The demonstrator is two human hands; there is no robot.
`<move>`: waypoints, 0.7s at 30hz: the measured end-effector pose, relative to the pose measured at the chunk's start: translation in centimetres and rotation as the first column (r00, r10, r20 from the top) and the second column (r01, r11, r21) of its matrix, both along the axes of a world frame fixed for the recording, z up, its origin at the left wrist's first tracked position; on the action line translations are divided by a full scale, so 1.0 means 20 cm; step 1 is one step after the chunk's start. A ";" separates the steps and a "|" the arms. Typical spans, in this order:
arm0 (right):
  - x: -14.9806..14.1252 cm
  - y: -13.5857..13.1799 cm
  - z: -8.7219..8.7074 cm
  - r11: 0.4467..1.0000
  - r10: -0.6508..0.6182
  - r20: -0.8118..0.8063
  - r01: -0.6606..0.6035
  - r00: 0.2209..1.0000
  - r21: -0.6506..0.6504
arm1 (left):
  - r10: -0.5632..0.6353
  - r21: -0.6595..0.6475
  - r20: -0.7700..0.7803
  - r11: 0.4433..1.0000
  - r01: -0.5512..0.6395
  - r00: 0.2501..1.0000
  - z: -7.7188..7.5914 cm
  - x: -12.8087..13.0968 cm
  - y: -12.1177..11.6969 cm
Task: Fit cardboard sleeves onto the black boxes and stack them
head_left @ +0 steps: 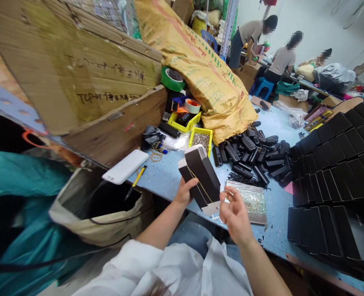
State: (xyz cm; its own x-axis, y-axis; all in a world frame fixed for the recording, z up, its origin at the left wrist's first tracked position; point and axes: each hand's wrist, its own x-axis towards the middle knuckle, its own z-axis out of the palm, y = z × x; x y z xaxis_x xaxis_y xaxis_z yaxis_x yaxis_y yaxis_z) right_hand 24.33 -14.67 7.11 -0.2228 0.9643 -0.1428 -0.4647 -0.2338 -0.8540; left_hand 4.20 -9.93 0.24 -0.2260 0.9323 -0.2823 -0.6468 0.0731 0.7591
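Observation:
My left hand (186, 191) is wrapped round a bundle of flat black card pieces (207, 176) with white ends. A thin yellowish rubber band (200, 184) runs lengthwise over the bundle, which is tilted above the table's front edge. Close to the bundle's lower right side is my right hand (235, 211), its fingers loosely bent and apart, with nothing plainly held. Under and behind that hand lies a shiny, clear-wrapped flat pack (249, 201). Past it is a heap of black plastic casings (249, 150), with thin black sticks (242, 179) in front.
Stacked black boxes (332, 164) fill the right side. Behind are a yellow tray of small metal parts (201, 139), tape rolls (173, 78) and a yellow sack (206, 78). A white phone (126, 166) and yellow pen (136, 182) lie left. Several people work farther back.

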 end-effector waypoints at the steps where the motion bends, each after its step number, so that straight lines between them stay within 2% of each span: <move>1: -0.01 -0.01 -0.03 0.999 0.031 0.096 -0.028 0.995 -0.038 | 0.033 -0.047 0.043 0.998 -0.031 0.999 0.02 -0.01 0.02; 3: 0.01 -0.01 -0.08 0.977 0.195 0.260 -0.163 0.946 -0.141 | 0.102 -0.114 0.089 0.989 -0.091 0.991 0.04 -0.05 0.06; 4: 0.04 -0.01 -0.09 0.950 0.300 0.333 -0.247 0.894 -0.193 | 0.126 -0.115 0.084 0.987 -0.116 0.988 0.05 -0.07 0.07; 7: 0.16 0.04 -0.09 0.832 0.555 0.462 -0.478 0.692 -0.283 | 0.115 0.009 -0.024 0.993 -0.115 0.993 0.05 -0.13 0.08; 8: 0.20 0.07 -0.08 0.816 0.576 0.454 -0.512 0.679 -0.269 | 0.083 0.074 -0.098 0.994 -0.076 0.992 0.05 -0.15 0.07; 9: 0.23 0.10 -0.05 0.836 0.547 0.425 -0.499 0.721 -0.228 | 0.044 0.139 -0.194 0.990 -0.016 0.980 0.06 -0.16 0.04; 10: 0.25 0.14 -0.02 0.881 0.472 0.380 -0.440 0.795 -0.174 | -0.002 0.197 -0.311 0.978 0.067 0.950 0.06 -0.18 0.02; 11: 0.25 0.18 0.02 0.931 0.366 0.329 -0.344 0.871 -0.124 | -0.059 0.237 -0.443 0.955 0.181 0.894 0.08 -0.18 0.00; 12: 0.23 0.20 0.06 0.968 0.251 0.290 -0.236 0.924 -0.087 | -0.119 0.251 -0.580 0.915 0.316 0.806 0.09 -0.18 -0.03; 13: 0.19 0.22 0.12 0.986 0.167 0.272 -0.157 0.948 -0.060 | -0.168 0.236 -0.708 0.859 0.454 0.686 0.11 -0.18 -0.05; 14: 0.14 0.22 0.18 0.989 0.146 0.276 -0.141 0.950 -0.037 | -0.194 0.196 -0.813 0.797 0.572 0.549 0.13 -0.17 -0.07; 15: 0.08 0.21 0.24 0.981 0.190 0.295 -0.196 0.936 -0.008 | -0.201 0.137 -0.890 0.740 0.659 0.410 0.15 -0.15 -0.08; 16: 0.03 0.18 0.31 0.951 0.280 0.326 -0.308 0.903 0.036 | -0.192 0.075 -0.938 0.700 0.710 0.288 0.16 -0.14 -0.08; 17: -0.01 0.14 0.37 0.888 0.382 0.367 -0.447 0.848 0.109 | -0.172 0.024 -0.966 0.686 0.727 0.195 0.17 -0.13 -0.08; 18: -0.02 0.10 0.43 0.795 0.454 0.420 -0.570 0.786 0.207 | -0.151 -0.007 -0.979 0.695 0.719 0.135 0.17 -0.12 -0.07; 19: 0.00 0.06 0.47 0.695 0.478 0.472 -0.647 0.741 0.313 | -0.135 -0.022 -0.985 0.714 0.699 0.107 0.17 -0.13 -0.06; 20: 0.03 0.03 0.48 0.617 0.451 0.500 -0.663 0.739 0.424 | -0.124 -0.022 -0.987 0.741 0.671 0.105 0.17 -0.15 -0.05; 21: 0.08 0.00 0.48 0.602 0.367 0.489 -0.603 0.791 0.524 | -0.113 -0.010 -0.986 0.772 0.636 0.121 0.16 -0.17 -0.05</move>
